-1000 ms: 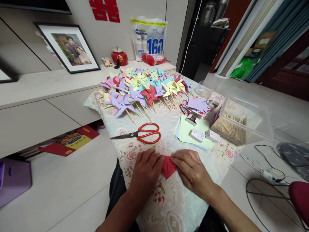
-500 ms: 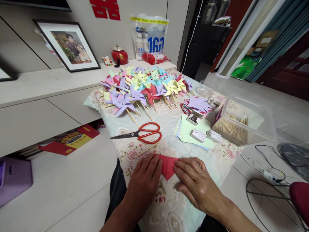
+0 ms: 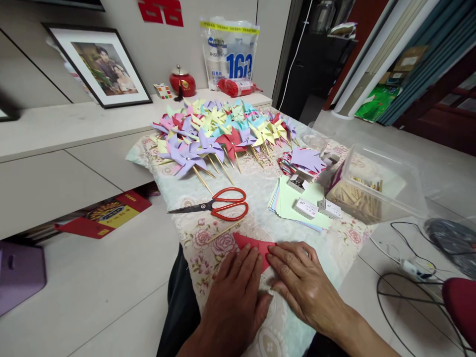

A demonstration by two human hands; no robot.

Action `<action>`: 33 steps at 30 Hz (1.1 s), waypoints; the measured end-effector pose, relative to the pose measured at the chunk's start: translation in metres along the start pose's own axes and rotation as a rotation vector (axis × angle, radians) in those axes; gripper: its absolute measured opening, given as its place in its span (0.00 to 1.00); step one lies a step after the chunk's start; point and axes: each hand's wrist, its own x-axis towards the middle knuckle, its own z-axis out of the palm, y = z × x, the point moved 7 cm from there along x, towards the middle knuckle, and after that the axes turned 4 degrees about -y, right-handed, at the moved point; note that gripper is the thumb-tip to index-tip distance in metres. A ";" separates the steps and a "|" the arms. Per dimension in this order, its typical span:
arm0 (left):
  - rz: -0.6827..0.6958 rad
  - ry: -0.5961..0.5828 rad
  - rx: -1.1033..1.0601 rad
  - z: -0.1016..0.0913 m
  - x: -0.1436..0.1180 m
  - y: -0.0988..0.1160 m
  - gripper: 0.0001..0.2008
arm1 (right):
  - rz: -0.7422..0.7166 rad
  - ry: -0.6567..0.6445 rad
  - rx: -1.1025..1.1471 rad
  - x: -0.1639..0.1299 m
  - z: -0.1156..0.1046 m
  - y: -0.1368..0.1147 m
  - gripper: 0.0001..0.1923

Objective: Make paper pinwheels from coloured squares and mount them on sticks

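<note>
On the near edge of the floral tablecloth (image 3: 260, 196), the left hand (image 3: 238, 292) lies palm down with its fingers spread flat, pressing on the left part of a folded red paper (image 3: 253, 243); nothing is gripped, the hand is simply laid open on the sheet. The red paper shows as a small flat triangle, matte and evenly coloured, with a sharp straight upper edge running from a pointed left corner toward the right; most of its lower part is hidden under the two hands, so its full outline cannot be told. The right hand (image 3: 301, 282) also rests flat and open, fingertips touching the paper's right end, just beside the left hand's fingers. Just beyond the paper lies a thin wooden stick (image 3: 225, 231), and farther back red-handled scissors (image 3: 215, 206), closed, blades pointing left. A heap of paper pinwheels (image 3: 219, 131) in purple, yellow, pink, blue and red fills the far end of the cloth. To the right sit a stack of pale coloured paper sheets (image 3: 290, 206) with small boxes (image 3: 307, 208) on it, and a clear plastic tub of sticks (image 3: 372, 186).
</note>
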 end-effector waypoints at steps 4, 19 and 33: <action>-0.025 -0.001 -0.034 0.001 -0.001 -0.002 0.21 | 0.017 -0.039 -0.011 0.005 0.003 0.000 0.25; -0.072 -0.039 0.039 -0.002 0.003 -0.011 0.21 | 0.063 -0.077 -0.025 0.010 0.008 0.003 0.24; -0.082 -0.104 0.067 -0.003 0.004 -0.010 0.21 | 0.066 -0.027 0.002 0.002 -0.012 0.011 0.18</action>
